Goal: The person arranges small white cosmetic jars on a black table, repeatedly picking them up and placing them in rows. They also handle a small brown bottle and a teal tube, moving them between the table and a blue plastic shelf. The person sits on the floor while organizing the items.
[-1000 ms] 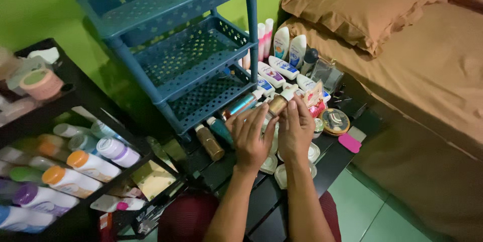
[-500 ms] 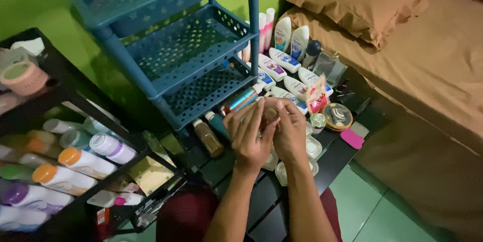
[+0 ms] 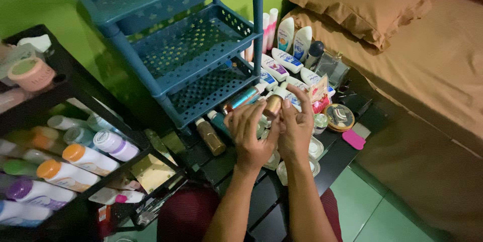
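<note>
Both my hands are raised together over a low black table [image 3: 337, 159]. My right hand [image 3: 296, 129] grips a small gold-capped bottle [image 3: 274, 105] between thumb and fingers, cap pointing away from me. My left hand [image 3: 250, 134] is cupped beside it with fingers spread, its fingertips near the bottle's lower end; whether it touches the bottle is hidden. Just beyond the hands lie a teal spray can [image 3: 239, 99], a brown bottle [image 3: 210, 137] and a round gold tin [image 3: 338, 116].
A blue three-tier plastic rack [image 3: 186, 46] stands behind the hands. White lotion tubes [image 3: 282, 61] lie and stand at the table's far end. A black shelf [image 3: 85, 96] with orange- and purple-capped bottles is at left. A bed with a brown pillow [image 3: 372, 0] fills the right.
The gold-capped bottle, covered by both hands half a second ago, is lifted back into view in my right hand. My left hand has opened and dropped slightly beside it.
</note>
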